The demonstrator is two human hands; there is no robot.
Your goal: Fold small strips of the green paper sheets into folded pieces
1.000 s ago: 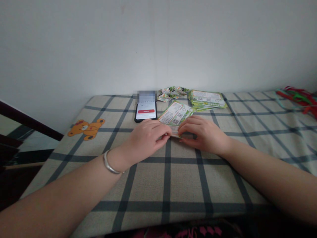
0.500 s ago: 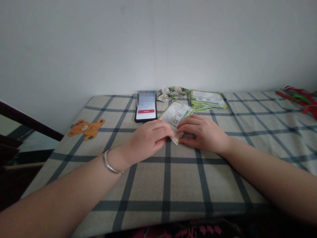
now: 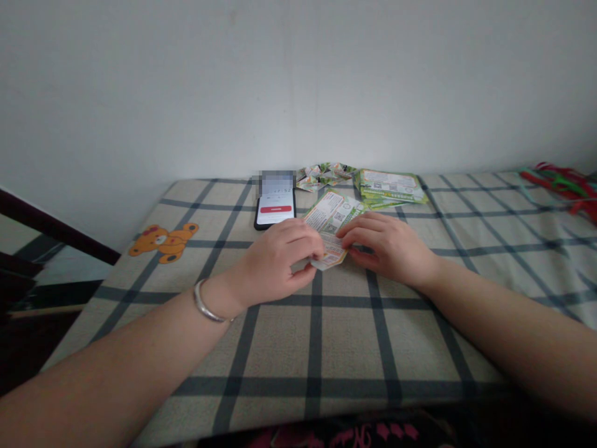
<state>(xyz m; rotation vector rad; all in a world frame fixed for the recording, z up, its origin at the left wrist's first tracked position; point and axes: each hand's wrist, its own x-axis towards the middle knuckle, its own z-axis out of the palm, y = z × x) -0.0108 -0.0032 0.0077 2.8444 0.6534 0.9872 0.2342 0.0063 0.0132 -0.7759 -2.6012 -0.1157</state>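
Observation:
A printed green-and-white paper sheet [image 3: 329,225] with square codes lies slantwise on the checked tablecloth between my hands. My left hand [image 3: 285,256], with a silver bangle at its wrist, pinches the sheet's near left corner between thumb and fingers. On the sheet's right edge, my right hand [image 3: 380,241] grips it with curled fingers, partly covering the print. The near end of the sheet bends up a little. Just beyond my left hand lies a phone [image 3: 275,208] with a lit screen and a red button.
Several folded paper pieces [image 3: 321,176] lie by the wall behind the sheet. A stack of similar printed sheets [image 3: 392,186] sits to their right. Red and green strips [image 3: 566,186] lie at the far right. An orange bear figure [image 3: 163,241] is on the tablecloth [image 3: 275,348] at left.
My hands have moved slightly apart at the sheet's near end. The near corner, narrow and pointed before, now shows wider and blunter. The phone and stack have stayed put.

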